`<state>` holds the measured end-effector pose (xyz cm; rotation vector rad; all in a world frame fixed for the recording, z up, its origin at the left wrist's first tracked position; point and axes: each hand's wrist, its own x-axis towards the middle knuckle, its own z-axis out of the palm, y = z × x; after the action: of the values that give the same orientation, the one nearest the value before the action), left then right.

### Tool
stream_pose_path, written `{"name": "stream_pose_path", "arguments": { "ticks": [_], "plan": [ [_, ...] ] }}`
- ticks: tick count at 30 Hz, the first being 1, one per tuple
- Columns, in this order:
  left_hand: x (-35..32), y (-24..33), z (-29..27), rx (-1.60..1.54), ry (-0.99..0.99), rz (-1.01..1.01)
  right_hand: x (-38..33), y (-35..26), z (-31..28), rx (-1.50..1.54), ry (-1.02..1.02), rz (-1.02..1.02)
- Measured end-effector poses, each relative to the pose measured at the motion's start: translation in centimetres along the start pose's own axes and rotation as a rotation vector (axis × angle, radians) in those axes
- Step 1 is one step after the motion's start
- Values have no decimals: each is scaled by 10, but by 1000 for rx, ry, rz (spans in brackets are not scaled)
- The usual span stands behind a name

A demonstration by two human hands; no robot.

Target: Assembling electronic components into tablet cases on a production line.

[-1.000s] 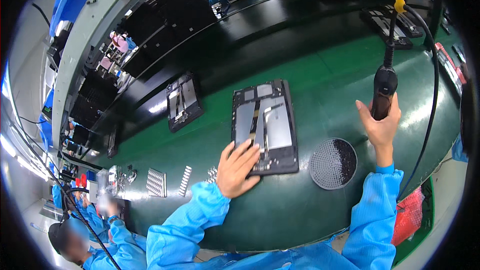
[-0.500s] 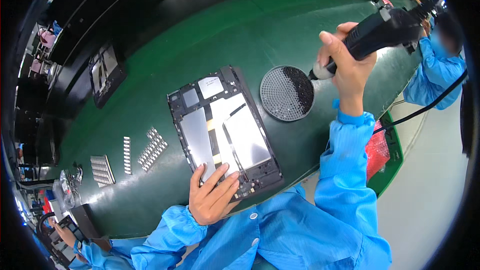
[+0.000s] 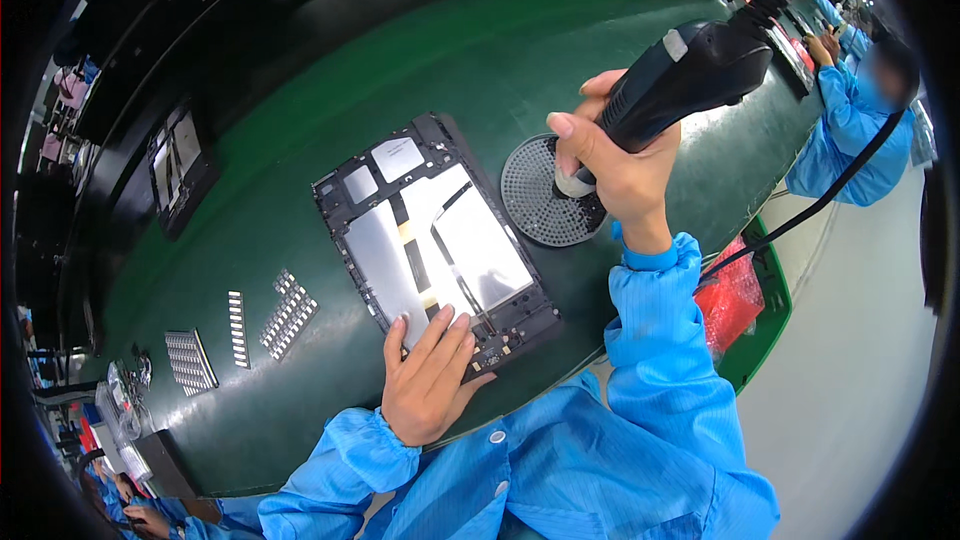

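An opened tablet [image 3: 378,262] lies on the green bench in front of me, its silver plates, black frame and ribbon cables showing. My left hand [image 3: 430,380] rests on its near edge, fingers spread and flat. In my right hand [image 3: 635,180] is a black electric screwdriver [image 3: 680,80], gripped near its lower end and tilted. Its pale collar is over a round grey perforated tray [image 3: 530,185] that holds tiny black screws. The bit's tip is hidden behind the collar and fingers, so I cannot tell whether it touches a screw.
Sheets and strips of small parts [image 3: 237,330] lie left of the tablet. Another opened tablet [image 3: 178,175] sits at the far left. A thick cable [image 3: 820,202] crosses the right side above a green bin [image 3: 775,325] with red bubble wrap [image 3: 730,302]. A co-worker [image 3: 850,135] sits beyond.
My right hand has brought the screwdriver left, from the tray's right edge to over the screws. The left hand stays on the tablet. The whole view has shifted slightly.
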<state>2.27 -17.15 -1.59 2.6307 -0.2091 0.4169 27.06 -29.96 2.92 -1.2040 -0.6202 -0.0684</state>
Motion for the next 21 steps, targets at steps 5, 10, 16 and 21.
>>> {"name": "stream_pose_path", "arguments": {
  "ticks": [5, 10, 16, 21],
  "plan": [
    [1, -3, 4, -26, -31, -16, -3, 1, 0, -16, 7, 0],
    [6, -1, -3, -68, -10, -27, -3, 3, 0, -28, -17, 18],
    [0, -17, -17, -193, 41, 156, -3, 6, -1, -108, -48, -11],
    [-2, -23, -20, -210, 91, -56, -3, 7, 1, -47, -14, 30]
  ]
}}
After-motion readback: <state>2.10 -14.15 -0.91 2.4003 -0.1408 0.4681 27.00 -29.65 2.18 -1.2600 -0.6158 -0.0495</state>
